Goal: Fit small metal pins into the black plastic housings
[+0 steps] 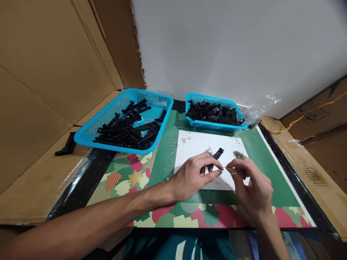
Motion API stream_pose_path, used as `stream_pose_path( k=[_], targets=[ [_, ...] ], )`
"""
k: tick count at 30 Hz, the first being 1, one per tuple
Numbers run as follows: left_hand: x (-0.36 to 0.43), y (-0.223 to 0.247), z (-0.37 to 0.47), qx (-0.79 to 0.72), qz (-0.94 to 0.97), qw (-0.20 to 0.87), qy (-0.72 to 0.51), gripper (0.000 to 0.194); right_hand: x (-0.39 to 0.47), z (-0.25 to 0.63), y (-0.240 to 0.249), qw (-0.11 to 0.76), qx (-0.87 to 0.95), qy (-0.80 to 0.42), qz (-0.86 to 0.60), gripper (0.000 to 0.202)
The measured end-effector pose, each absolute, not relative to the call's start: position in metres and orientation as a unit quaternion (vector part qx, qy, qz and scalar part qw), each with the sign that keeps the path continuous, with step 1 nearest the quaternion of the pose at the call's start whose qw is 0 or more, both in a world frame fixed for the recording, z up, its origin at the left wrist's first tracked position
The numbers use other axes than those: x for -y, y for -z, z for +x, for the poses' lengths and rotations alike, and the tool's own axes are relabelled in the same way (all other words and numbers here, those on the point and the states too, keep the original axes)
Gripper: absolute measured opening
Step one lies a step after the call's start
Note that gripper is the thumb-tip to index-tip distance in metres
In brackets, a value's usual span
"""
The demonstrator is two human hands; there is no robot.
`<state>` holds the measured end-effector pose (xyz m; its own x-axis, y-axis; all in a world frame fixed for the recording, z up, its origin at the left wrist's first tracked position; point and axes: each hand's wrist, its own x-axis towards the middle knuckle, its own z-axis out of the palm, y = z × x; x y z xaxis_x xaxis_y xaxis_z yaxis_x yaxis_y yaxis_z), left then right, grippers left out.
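Note:
Over a white sheet (187,155), my left hand (196,171) is closed around a long, narrow black plastic part (217,154), whose far end sticks up past my index finger. Its thumb and index fingertips reach toward my right hand. My right hand (251,184) pinches a thin, shiny metal piece (233,173) close to the left fingertips; it is too small to tell its exact kind. A heap of tiny metal pieces (239,155) lies behind my right hand. Another small heap (208,151) is partly hidden by my left hand, and more metal bits (186,138) are scattered at the sheet's far left corner.
A large blue basket (78,135) with many long black parts stands left. A smaller blue basket (217,125) of short black pieces stands at the back, beside a clear plastic bag (256,113). One black part (66,145) lies far left. Cardboard (54,54) and a white wall surround the table.

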<state>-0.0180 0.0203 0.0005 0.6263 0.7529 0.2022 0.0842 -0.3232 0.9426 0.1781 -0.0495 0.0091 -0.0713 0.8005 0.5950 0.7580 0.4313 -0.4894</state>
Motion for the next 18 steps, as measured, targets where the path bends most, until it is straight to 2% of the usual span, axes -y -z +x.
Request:
stream_pose_path(
  k=[5,12,18],
  targets=[
    [-0.0213,0.0013,-0.0179,-0.285,0.735,0.505,-0.351,0.014,0.0457,0.1749,-0.0061,0.417,0.741,-0.037,-0.525,0.019],
    [-0.0223,-0.0002,-0.0198,-0.308,0.759,0.468,-0.333,0.014,0.0464,0.1764,-0.0057,0.400,0.752,0.020,-0.524,0.020],
    [-0.0247,-0.0004,-0.0207,-0.352,0.768,0.435,-0.313,0.018,0.0481,0.1755,-0.0052,0.459,0.668,-0.094,-0.578,0.014]
  ],
)
